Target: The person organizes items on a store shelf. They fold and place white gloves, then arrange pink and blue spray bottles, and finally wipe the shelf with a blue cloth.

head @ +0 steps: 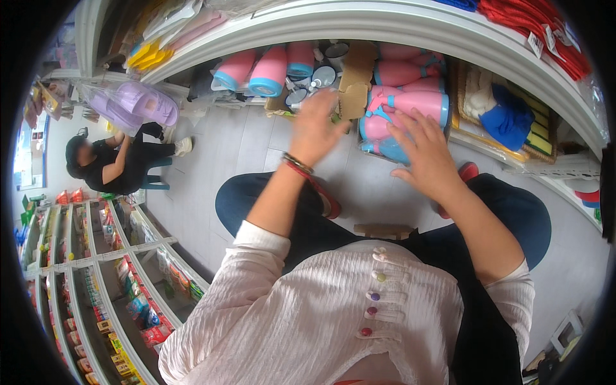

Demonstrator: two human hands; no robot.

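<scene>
My left hand [317, 127], slightly blurred, has its fingers apart over the near edge of a cardboard box of clear pump bottles [323, 77]. To its right, a second box holds pink spray bottles [409, 103] with blue bases and triggers, some lying on their sides, with clear plastic wrap at the near end. My right hand [426, 149] is spread at the near right side of these bottles; whether its fingertips touch them I cannot tell. Neither hand holds anything. More pink bottles [268, 72] with blue bases lie on the low shelf to the left.
A white shelf edge [337, 30] curves above the boxes. A wicker basket [541, 154] with a blue cloth [507, 118] stands at the right. Bagged purple slippers [149, 103] hang at the left, near a seated person [113, 161]. Stocked shelves [101, 257] stand at lower left.
</scene>
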